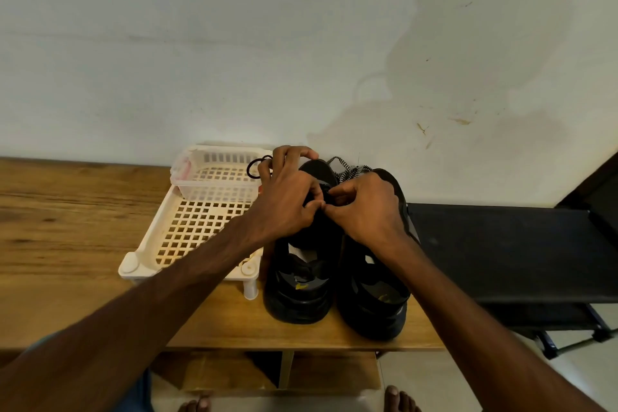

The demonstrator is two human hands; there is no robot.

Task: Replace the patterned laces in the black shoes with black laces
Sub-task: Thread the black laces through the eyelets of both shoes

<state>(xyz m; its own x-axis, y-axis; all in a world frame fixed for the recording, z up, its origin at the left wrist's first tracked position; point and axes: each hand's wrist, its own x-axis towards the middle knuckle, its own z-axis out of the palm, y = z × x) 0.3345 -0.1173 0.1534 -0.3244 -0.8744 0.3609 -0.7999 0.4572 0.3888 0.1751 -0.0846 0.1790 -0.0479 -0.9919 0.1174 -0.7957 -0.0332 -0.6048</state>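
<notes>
White tray beside black shoes

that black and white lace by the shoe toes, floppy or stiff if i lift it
Likely floppy: the patterned lace lies in loose, crumpled bends. Probably very light, as it looks like thin woven cord. Unlikely to roll, since it lies slack.

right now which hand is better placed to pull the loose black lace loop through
Left, probably: the black lace loop comes out at the left hand, while the right hand is across the shoe.
</notes>
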